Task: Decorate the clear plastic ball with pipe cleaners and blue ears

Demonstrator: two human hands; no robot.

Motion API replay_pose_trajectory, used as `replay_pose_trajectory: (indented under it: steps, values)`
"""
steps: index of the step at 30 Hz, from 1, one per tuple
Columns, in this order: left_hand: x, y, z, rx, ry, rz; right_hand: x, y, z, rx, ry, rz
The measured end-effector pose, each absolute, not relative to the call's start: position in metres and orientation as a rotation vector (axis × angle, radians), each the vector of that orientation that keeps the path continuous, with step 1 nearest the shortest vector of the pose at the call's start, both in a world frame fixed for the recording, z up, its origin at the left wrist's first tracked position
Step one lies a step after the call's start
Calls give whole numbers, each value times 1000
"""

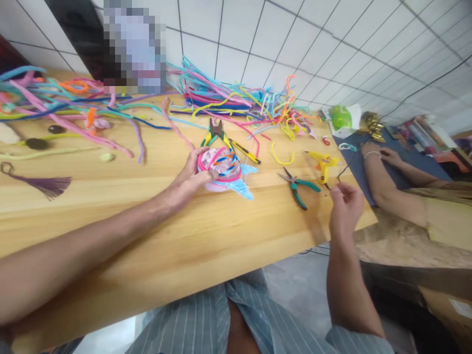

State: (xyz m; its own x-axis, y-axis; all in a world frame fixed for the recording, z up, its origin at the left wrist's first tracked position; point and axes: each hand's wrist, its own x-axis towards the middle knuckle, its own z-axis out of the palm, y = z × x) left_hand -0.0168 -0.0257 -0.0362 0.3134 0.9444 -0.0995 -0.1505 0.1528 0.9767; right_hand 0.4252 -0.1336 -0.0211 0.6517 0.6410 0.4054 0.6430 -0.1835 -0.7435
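Note:
My left hand (193,174) is wrapped around a round pink craft piece (221,164) with blue and orange twisted strands across it and light-blue striped fins on its right side. The thumb lies over its front, and the piece is held just above the wooden table. At the table's right end, my right hand (345,204) is pinched on a thin dark cord (343,172). Beside that hand lies a yellow hot glue gun (322,163). Green-handled long-nose pliers (298,188) rest open between my hands. Behind the craft piece are yellow-green cutting pliers (216,132) and a yellow utility knife (246,151).
Colourful pipe cleaners (221,98) are heaped along the tiled wall, with more (70,113) scattered at the left. A purple tassel (46,184) lies on the wooden table (155,255). A co-worker's arms (391,182) rest at the blue surface on the right, near a green object (339,117).

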Motion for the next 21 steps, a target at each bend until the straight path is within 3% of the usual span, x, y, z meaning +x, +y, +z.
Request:
replay_pose_trajectory:
  steps: [5, 10, 21]
  values:
    - [-17, -26, -35, 1244, 925, 968, 486, -73, -18, -1979, -1038, 252]
    - [-19, -27, -29, 1387, 873, 928, 488, -24, -6, -1922, -1225, 491]
    - [-21, -28, -28, 1549, 901, 932, 336, -70, 65, -1257, -1978, 529]
